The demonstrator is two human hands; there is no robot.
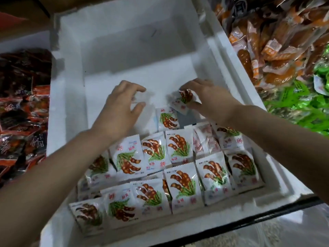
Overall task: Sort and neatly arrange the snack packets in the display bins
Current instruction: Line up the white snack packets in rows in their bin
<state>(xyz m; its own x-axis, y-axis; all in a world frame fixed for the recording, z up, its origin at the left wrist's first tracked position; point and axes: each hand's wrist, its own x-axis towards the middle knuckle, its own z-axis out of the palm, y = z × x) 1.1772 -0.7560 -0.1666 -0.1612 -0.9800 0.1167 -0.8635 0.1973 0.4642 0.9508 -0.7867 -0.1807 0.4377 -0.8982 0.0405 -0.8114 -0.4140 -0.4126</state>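
White snack packets (179,186) stand in overlapping rows across the near half of the foam bin (71,107). Just beyond the rows a loose packet (167,118) lies flat. Above and right of it, the right grip (204,95) pinches a tilted packet (184,100). The left grip (122,106) hovers near it with curved fingers; I cannot tell whether it holds anything.

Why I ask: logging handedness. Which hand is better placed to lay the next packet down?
Right. The right hand pinches a packet just above the unfinished back row in the foam bin; the left hand is beside it, and whether it holds anything is blurred.
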